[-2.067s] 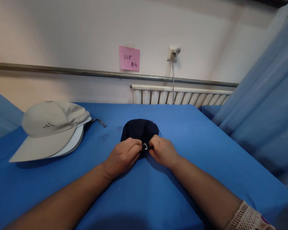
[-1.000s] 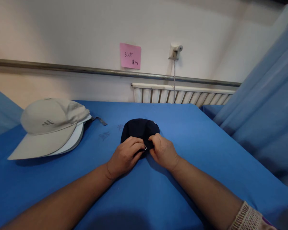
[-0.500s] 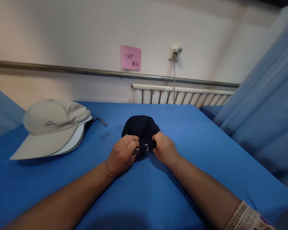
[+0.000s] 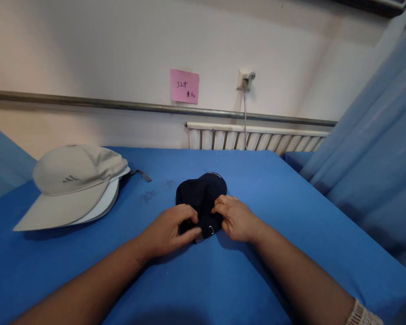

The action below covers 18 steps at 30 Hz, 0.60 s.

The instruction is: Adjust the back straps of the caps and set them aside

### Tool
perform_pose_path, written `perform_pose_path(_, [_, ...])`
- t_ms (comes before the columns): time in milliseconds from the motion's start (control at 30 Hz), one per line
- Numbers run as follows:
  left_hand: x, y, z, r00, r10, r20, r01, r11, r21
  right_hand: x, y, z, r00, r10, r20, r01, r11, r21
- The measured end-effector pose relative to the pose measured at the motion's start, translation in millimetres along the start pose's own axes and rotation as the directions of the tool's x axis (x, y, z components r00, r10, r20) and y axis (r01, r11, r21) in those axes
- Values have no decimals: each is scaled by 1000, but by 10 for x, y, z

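Toward far edge of blue-covered counter [image 4: 291, 212], between stacked caps [image 4: 71, 169] and right edge: dark cap [image 4: 192, 193], buckle [image 4: 211, 230] facing near edge. Since preceding frame: crown flattened and tilted, white-marked part exposed again far right, buckle shifted nearer. Left hand [image 4: 172, 228]: grip now parted, thumb at light tab [image 4: 199, 237]. Right hand [image 4: 238, 220]: fingers curled onto right side, pinch not discernible.
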State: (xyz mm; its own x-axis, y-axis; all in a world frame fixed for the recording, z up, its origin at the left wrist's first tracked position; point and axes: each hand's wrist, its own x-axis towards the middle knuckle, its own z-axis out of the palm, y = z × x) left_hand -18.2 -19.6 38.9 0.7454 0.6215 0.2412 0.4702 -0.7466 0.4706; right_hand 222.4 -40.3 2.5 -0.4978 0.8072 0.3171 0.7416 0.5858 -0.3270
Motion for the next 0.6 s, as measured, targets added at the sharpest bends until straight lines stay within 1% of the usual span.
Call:
perform_pose_path(33, [4,-57,-16,994,-80,-75,79,997,-14,0,10,2,999,10,-31,-9,1000,24])
perform_pose_path(100, [25,-199,-36,959,-217,-182,217,976,-21,12,26,19,991,49,-123,-40,997,70])
perform_pose_path(133, [37,-274,-37,945,-260,-196,263,965,-13,21,31,33,984,66,-168,-51,995,91])
perform_pose_path(200, [56,-406,-15,944,-288,-162,294,956,15,43,37,74,974,78,-214,-54,992,115])
perform_pose_path(267, [59,-492,31,957,-264,-117,271,961,50,68,42,129,978,91,-188,-72,992,106])
perform_pose_path(333, [48,-532,85,969,-228,-99,237,966,98,93,48,185,981,155,-114,-147,987,72])
perform_pose_path(400, [31,-541,129,971,-214,-107,229,960,162,119,52,224,968,248,-36,-247,969,29])
perform_pose_path(467, [17,-536,154,970,-213,-119,235,948,214,142,46,240,949,314,18,-314,949,-16])
perform_pose_path(567, [18,-520,162,966,-208,-155,240,941,236,171,14,236,940,336,49,-329,937,-113])
perform_pose_path(600, [28,-511,161,968,-199,-152,231,945,233,180,1,234,941,336,52,-325,934,-148])
